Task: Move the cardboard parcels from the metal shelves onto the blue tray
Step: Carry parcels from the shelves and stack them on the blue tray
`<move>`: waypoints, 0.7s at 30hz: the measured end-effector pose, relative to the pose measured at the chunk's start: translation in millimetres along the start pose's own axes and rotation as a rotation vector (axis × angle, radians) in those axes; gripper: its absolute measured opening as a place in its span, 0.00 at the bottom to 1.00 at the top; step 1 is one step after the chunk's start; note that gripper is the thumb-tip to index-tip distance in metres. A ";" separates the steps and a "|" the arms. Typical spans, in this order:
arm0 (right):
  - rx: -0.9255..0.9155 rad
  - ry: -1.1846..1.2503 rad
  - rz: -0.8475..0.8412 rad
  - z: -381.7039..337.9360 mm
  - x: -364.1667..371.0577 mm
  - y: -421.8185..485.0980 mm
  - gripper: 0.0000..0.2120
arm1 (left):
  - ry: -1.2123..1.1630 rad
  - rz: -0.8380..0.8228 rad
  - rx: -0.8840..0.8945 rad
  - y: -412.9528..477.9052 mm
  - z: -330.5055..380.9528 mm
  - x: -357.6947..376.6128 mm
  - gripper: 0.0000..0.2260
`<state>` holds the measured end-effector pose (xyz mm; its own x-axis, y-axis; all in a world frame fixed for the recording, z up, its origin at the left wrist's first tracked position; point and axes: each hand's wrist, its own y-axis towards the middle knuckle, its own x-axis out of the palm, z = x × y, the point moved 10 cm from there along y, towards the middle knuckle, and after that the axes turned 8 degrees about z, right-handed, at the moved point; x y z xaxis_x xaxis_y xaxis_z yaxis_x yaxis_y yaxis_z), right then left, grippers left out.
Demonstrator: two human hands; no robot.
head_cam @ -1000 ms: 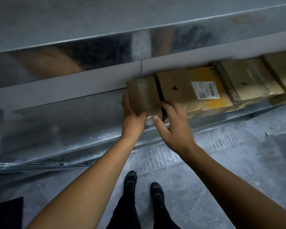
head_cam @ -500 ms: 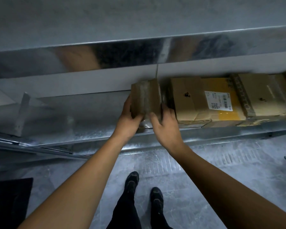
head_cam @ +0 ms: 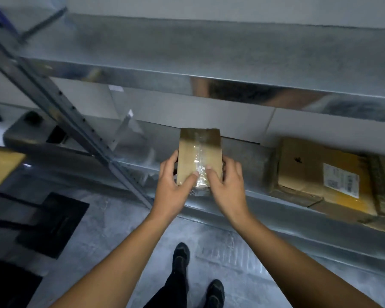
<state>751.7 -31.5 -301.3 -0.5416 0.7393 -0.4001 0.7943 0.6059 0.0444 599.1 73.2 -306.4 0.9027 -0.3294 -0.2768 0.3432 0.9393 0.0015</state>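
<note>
- Two hands, left hand and right hand, curl round the small taped parcel, over the metal shelf.
- Labelled parcel, right of the fingers, hasn't gone yet; blue tray not in sight.

Small parcel lifted off the shelf — now well apart from the labelled box.

One wide-angle head camera looks forward and down. It faces the metal shelves from close by, the floor filling the lower frame.
</note>
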 end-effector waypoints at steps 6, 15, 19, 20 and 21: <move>-0.165 0.065 -0.183 -75.8 83.3 -35.5 0.21 | -0.044 0.286 0.021 -16.6 -4.1 -119.6 0.30; -0.359 0.040 -0.416 -180.3 253.1 -120.4 0.22 | -0.126 0.611 0.001 -35.5 -50.8 -317.9 0.28; -0.427 0.053 -0.523 -234.0 359.3 -180.9 0.20 | -0.117 0.743 0.017 -43.2 -78.5 -441.9 0.26; -0.439 0.065 -0.555 -247.8 387.1 -199.7 0.19 | -0.108 0.780 0.019 -46.5 -85.2 -475.0 0.25; -0.448 0.075 -0.586 -260.8 414.5 -218.5 0.19 | -0.098 0.818 0.017 -50.2 -92.6 -507.9 0.25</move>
<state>281.9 219.2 -238.1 -0.8723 0.2664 -0.4100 0.1896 0.9572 0.2187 99.3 202.3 -254.9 0.8874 0.4506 -0.0970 -0.4295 0.8848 0.1809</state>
